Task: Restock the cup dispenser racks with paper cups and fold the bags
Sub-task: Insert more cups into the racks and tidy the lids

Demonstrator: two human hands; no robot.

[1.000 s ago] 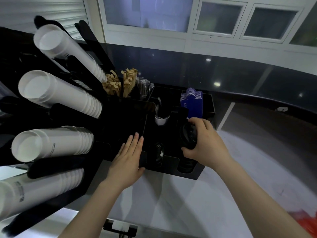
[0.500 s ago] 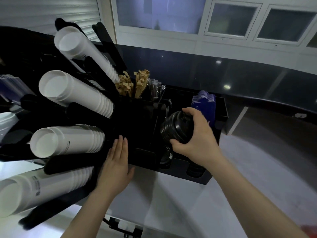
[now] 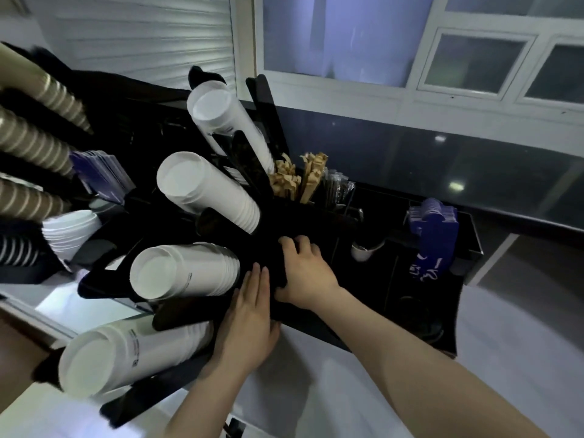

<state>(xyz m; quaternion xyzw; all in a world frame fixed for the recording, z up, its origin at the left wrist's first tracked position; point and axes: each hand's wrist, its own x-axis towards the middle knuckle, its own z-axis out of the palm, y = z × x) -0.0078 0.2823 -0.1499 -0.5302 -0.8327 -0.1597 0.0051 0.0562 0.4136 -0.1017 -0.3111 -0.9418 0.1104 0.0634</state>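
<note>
Several stacks of white paper cups lie in the black dispenser rack: a top stack, a second, a third and a bottom one. My left hand rests flat, fingers straight, against the dark front just right of the third stack. My right hand curls round a black stack of lids, held low against the black organiser beside the rack. The lids are hard to make out against the black. No bags are in view.
Brown ribbed cup stacks and white lids fill the far left. Wooden stirrers, wrapped straws and blue sleeves stand in the organiser. The white counter runs below, with a dark glossy ledge behind.
My right hand lifted the black lid stack out of the organiser's right slot and carried it left and down, next to my left hand. The view has swung left.
</note>
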